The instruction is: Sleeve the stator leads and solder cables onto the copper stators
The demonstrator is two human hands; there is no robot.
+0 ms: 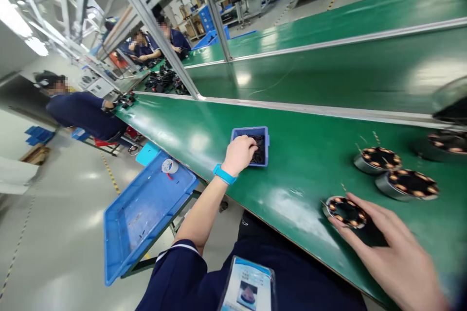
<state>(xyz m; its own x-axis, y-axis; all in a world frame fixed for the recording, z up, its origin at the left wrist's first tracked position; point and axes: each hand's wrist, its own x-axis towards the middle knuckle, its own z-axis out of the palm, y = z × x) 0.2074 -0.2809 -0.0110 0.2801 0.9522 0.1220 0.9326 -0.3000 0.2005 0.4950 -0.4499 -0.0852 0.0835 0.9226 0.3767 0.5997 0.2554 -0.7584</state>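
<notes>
My left hand [240, 153], with a blue band on its wrist, reaches into a small blue-purple bin [266, 148] of small black parts [260, 149]. Its fingers are curled down among the parts, and whatever they pinch is hidden. On the right, my right hand [390, 238] grips a round motor stator [346, 212] between thumb and fingers, at the green bench top. The stator has a silver rim, a ring of copper coils and thin wire ends sticking up. Two similar stators [377, 160] [406, 184] sit just beyond it.
Another stator [447, 143] lies at the far right edge. Metal posts [156, 29] and a rail [310, 108] border the green bench [182, 121]. A large blue tray [146, 214] stands at left, holding a white roll [170, 166]. Co-workers [85, 112] sit further along, near black parts [164, 79].
</notes>
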